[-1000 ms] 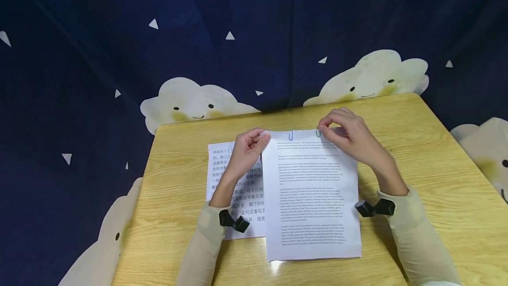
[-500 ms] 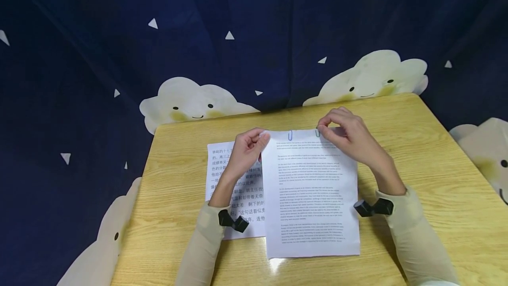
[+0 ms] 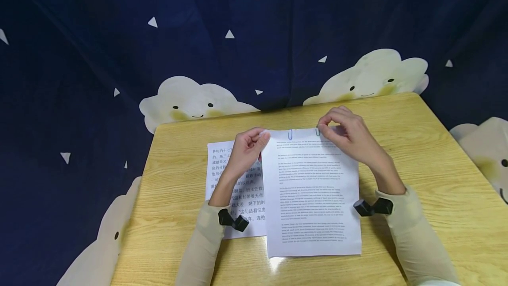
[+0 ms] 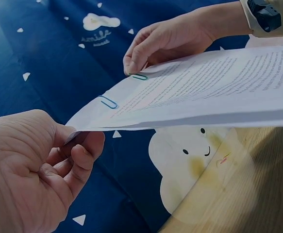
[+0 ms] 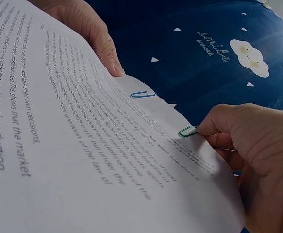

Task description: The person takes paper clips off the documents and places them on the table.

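Printed sheets of paper (image 3: 311,197) are held up off the table with their top edge away from me. My left hand (image 3: 249,151) pinches their top left corner between thumb and fingers. A blue paper clip (image 3: 290,134) sits on the top edge, left of its middle. Right of it, a green paper clip (image 5: 187,131) is on the same edge, its outer end pinched by my right hand (image 3: 349,133). In the right wrist view a small blue bit (image 5: 237,173) shows by the right fingers; its kind is unclear.
Another printed sheet (image 3: 234,197) with large Chinese text lies on the wooden table (image 3: 170,180), partly under the left arm and the held sheets. A dark blue curtain (image 3: 254,34) with clouds and triangles hangs behind the table's far edge.
Almost nothing differs. The lower edge of the held sheets shifts very slightly, while both hands keep their places and both paper clips stay on the top edge.
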The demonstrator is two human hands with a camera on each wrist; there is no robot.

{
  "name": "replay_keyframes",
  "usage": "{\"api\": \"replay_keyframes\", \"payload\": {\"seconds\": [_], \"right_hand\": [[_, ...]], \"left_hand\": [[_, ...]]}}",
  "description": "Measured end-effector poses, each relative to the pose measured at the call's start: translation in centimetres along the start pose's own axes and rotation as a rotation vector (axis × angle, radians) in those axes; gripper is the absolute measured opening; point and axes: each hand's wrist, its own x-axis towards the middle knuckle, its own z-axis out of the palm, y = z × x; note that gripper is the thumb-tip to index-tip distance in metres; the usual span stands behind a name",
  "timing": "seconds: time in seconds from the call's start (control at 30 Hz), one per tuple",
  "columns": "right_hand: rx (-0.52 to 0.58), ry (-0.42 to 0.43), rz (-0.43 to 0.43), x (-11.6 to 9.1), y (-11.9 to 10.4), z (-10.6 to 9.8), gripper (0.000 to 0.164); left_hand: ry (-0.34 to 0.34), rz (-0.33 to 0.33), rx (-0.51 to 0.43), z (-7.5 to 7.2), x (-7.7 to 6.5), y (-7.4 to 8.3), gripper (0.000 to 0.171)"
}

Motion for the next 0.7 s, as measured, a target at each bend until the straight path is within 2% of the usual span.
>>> {"api": "replay_keyframes", "payload": {"seconds": [0.37,0.7], "right_hand": [[0.027,0.022,-0.020,0.2,-0.2,0.0,0.002],[0.053,0.045,-0.046,0.6,-3.3,-0.4,0.003]], "left_hand": [[-0.001,0.008,0.000,-0.2,0.1,0.1,0.020],[0.004,0.008,-0.013,-0.1,-0.1,0.1,0.020]]}}
